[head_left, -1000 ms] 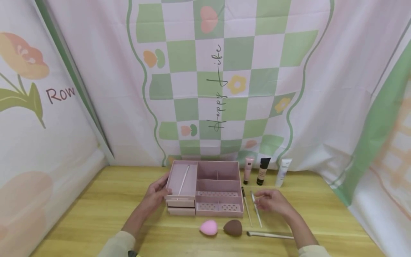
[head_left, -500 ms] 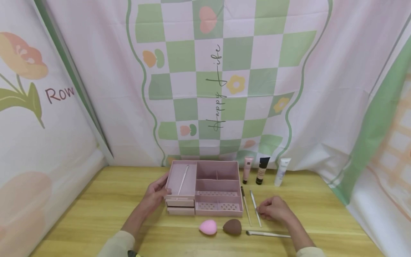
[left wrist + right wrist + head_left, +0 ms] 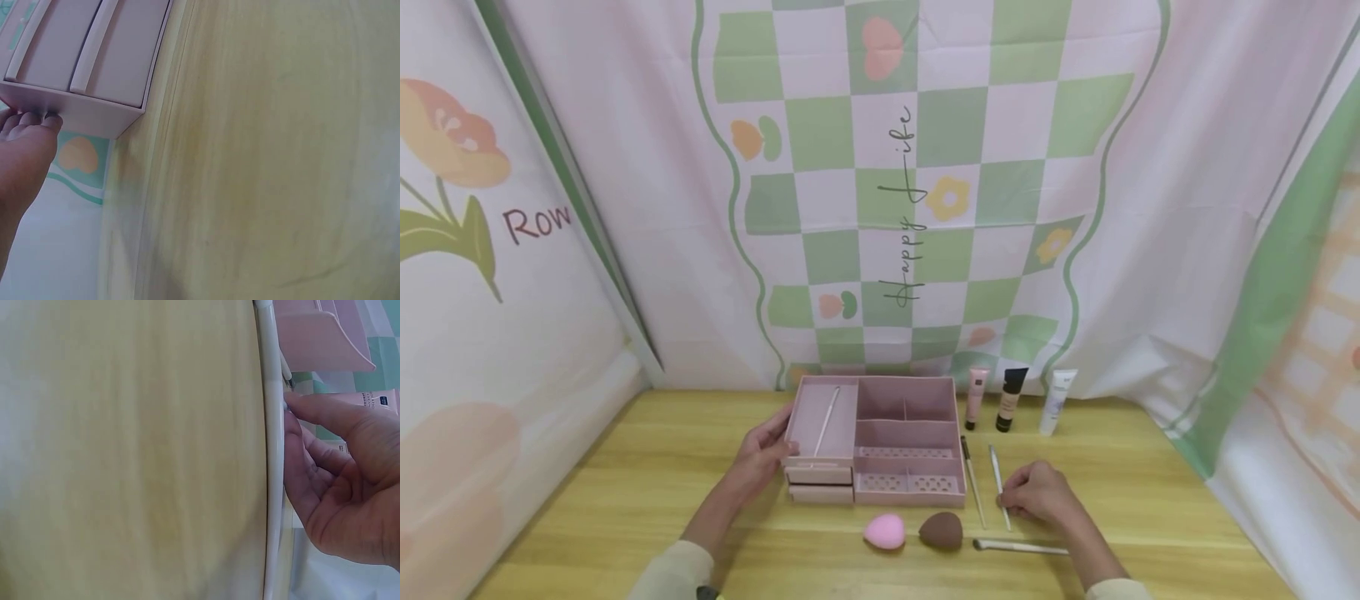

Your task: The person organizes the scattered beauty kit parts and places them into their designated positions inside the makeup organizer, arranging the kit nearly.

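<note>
Nearest you, a long brush [image 3: 1021,547] lies crosswise on the table [image 3: 625,500], with a pink sponge [image 3: 883,531] and a brown sponge [image 3: 941,531] side by side to its left, all untouched.

Just beyond them, your right hand [image 3: 1037,492] is down on the white-handled brush [image 3: 998,487]. The fingers are curled, with the tips against the handle; the right wrist view shows fingertips [image 3: 300,403] touching the handle [image 3: 272,450], which lies flat on the wood. Whether you have it pinched or are only touching it I cannot tell, so this looks like the start of a pick-up. A darker thin brush [image 3: 973,483] lies just beside it, between it and the organizer [image 3: 880,450].

Your left hand [image 3: 763,454] is at the organizer's left side, with the fingers [image 3: 31,119] laid nearly straight against its wall, bracing it, not gripping.

The next move, as I judge it, calls for rolling the thin handle up off the table into a thumb-and-finger pinch without nudging the darker brush. Then lift it over the organizer's wall toward the long left compartment, where one stick-like tool [image 3: 827,421] already lies.

Farthest back, three tubes stand upright against the backdrop: pink [image 3: 977,396], black-capped [image 3: 1009,398] and white [image 3: 1055,401].
</note>
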The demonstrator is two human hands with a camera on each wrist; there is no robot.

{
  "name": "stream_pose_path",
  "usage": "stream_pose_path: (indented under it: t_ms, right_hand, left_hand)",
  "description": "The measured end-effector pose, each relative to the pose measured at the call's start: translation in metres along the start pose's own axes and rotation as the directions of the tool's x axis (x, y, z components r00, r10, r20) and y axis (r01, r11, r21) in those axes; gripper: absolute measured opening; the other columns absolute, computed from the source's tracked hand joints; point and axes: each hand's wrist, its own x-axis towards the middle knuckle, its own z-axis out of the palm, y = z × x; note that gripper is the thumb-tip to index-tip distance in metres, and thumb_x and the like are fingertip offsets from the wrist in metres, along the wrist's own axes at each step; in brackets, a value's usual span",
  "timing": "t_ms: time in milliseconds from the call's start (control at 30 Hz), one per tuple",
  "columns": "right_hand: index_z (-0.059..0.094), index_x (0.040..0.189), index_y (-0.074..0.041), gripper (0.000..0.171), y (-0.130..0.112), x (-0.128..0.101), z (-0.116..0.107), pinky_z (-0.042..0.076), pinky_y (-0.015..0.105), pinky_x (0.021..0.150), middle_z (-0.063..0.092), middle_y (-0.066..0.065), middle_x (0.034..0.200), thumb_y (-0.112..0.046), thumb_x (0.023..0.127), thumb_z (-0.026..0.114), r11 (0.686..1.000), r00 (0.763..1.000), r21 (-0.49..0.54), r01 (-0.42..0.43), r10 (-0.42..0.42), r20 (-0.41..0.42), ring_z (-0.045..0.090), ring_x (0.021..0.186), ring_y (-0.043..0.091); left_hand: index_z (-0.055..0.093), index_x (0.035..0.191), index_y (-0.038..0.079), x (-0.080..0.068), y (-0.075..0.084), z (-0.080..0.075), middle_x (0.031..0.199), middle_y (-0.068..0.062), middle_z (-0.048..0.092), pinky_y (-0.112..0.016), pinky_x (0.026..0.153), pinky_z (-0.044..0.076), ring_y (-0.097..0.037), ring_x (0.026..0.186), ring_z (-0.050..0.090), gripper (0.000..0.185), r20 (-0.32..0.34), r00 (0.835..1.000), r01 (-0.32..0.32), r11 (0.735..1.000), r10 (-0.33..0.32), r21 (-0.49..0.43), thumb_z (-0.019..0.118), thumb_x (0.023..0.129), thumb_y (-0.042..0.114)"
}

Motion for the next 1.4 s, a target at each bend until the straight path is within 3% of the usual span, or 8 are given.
stream_pose_path:
  t_ms: [267, 700, 1167, 1400]
  right_hand:
    - [0.070, 0.077, 0.002, 0.010, -0.007, -0.001, 0.002, 0.053, 0.024, 0.053, 0.066, 0.008, 0.063, -0.002, 0.068, 0.073, 0.998, 0.998, -0.051, -0.049, 0.047, -0.033, 0.057, 0.057, 0.014]
    - [0.065, 0.063, -0.005, 0.009, -0.010, 0.000, 0.005, 0.038, 0.019, 0.046, 0.060, 0.003, 0.054, -0.009, 0.068, 0.072, 0.986, 0.997, -0.159, -0.052, 0.042, -0.061, 0.046, 0.049, 0.011]
    - [0.068, 0.067, -0.002, 0.009, -0.010, -0.003, 0.005, 0.040, 0.019, 0.046, 0.061, 0.003, 0.055, -0.010, 0.071, 0.072, 0.993, 0.997, -0.113, -0.042, 0.034, -0.069, 0.047, 0.050, 0.011]
    - [0.070, 0.079, 0.002, 0.011, -0.005, 0.001, 0.001, 0.051, 0.022, 0.050, 0.066, 0.007, 0.061, -0.006, 0.072, 0.071, 0.998, 0.997, -0.019, -0.068, 0.067, -0.044, 0.056, 0.053, 0.013]
  left_hand:
    - [0.012, 0.155, -0.001, 0.000, 0.001, 0.000, 0.165, -0.018, 0.005, -0.020, 0.114, 0.029, -0.032, 0.152, 0.009, 0.076, 0.002, 1.000, 0.018, 1.000, -0.018, -0.012, 0.051, 0.089, -0.003]
    - [0.012, 0.154, -0.003, -0.001, -0.001, 0.000, 0.165, -0.020, 0.006, -0.008, 0.106, 0.039, -0.033, 0.150, 0.010, 0.076, 0.006, 1.000, -0.002, 1.000, 0.003, -0.031, 0.050, 0.089, -0.006]
    - [0.010, 0.154, -0.002, -0.001, 0.000, -0.001, 0.165, -0.020, 0.001, -0.020, 0.115, 0.029, -0.035, 0.152, 0.005, 0.077, 0.045, 0.999, -0.006, 1.000, 0.006, -0.011, 0.051, 0.090, -0.002]
    - [0.011, 0.155, -0.001, 0.000, 0.000, -0.001, 0.165, -0.019, 0.004, -0.016, 0.112, 0.033, -0.033, 0.152, 0.008, 0.076, 0.024, 1.000, 0.008, 1.000, -0.007, -0.025, 0.050, 0.090, -0.004]
